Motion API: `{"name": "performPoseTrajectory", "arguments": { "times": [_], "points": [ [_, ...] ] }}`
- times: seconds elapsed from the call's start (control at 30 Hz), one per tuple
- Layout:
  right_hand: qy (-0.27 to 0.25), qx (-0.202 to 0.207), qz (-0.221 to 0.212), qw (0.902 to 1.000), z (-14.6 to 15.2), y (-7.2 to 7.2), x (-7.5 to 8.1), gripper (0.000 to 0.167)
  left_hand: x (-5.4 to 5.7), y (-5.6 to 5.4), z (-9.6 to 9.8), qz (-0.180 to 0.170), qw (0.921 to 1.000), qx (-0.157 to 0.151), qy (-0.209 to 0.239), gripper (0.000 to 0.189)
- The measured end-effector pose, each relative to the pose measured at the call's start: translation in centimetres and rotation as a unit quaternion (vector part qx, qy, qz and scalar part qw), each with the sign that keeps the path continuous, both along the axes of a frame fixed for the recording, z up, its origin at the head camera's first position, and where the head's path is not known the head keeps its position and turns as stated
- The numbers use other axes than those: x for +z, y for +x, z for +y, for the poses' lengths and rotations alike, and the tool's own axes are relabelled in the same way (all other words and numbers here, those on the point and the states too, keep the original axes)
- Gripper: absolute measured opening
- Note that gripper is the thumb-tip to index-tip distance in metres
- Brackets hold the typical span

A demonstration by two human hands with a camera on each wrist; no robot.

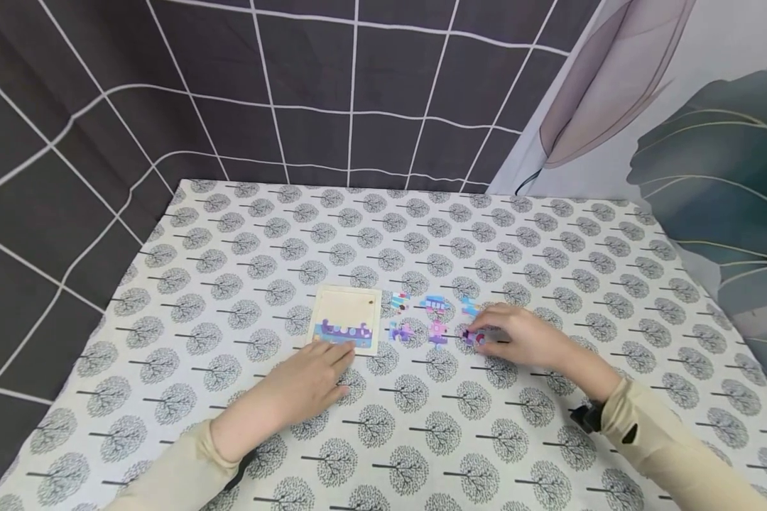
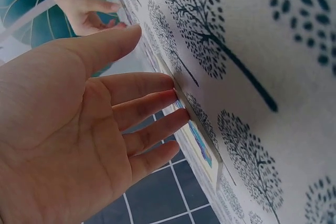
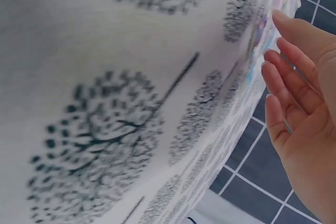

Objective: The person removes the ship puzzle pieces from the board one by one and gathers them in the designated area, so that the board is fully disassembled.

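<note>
A pale puzzle board [image 1: 348,301] lies on the table, its lower strip filled with joined purple and blue puzzle pieces [image 1: 341,333]. My left hand [image 1: 307,380] rests its fingertips on the board's near edge, fingers nearly straight; the left wrist view shows the palm holding nothing. To the right of the board, loose jigsaw pieces lie in two rows. My right hand [image 1: 527,341] is at the right end of these rows, thumb and fingers spread about a dark purple piece [image 1: 469,336]. In the right wrist view its fingers are loosely bent, thumb apart, with no piece visible between them.
Other loose pieces are a striped one [image 1: 400,301], a blue-and-pink one [image 1: 434,304], a light blue one [image 1: 469,305], a purple one [image 1: 399,331] and a pink one [image 1: 437,332]. A tree-print cloth [image 1: 415,433] covers the table; a dark grid curtain [image 1: 307,78] hangs behind.
</note>
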State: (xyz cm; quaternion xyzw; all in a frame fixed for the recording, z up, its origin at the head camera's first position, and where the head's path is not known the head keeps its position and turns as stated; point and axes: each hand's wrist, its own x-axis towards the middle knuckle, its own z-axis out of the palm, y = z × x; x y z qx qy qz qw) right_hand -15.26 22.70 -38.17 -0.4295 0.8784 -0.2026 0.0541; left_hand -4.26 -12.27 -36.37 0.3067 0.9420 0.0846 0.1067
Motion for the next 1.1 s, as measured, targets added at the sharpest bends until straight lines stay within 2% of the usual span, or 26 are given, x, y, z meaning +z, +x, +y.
{"name": "performPoseTrajectory", "arguments": {
  "times": [0.17, 0.3, 0.5, 0.8, 1.1],
  "points": [
    [-0.032, 0.008, 0.007, 0.9994, -0.4, -0.2, 0.5, 0.028, -0.2, 0.2, -0.1, 0.002, 1.0000, -0.001, 0.003, 0.058],
    [-0.034, 0.018, 0.018, 0.9991, -1.0, -0.4, 0.6, 0.027, -0.3, 0.3, -0.2, -0.011, 0.9999, 0.003, 0.010, 0.060],
    [-0.034, 0.020, 0.004, 0.9992, -2.8, -0.7, 1.0, 0.030, -0.3, 0.1, -0.3, -0.023, 0.9996, 0.003, 0.017, 0.059],
    [-0.047, 0.027, -0.006, 0.9985, -5.4, -0.8, 1.2, 0.034, -0.6, -0.4, -0.5, -0.018, 0.9994, -0.013, 0.028, 0.057],
    [-0.074, 0.052, -0.006, 0.9959, -7.9, -1.1, 1.2, 0.036, -0.4, -0.5, -0.8, -0.048, 0.9978, -0.002, 0.044, 0.056]
  ]
}}
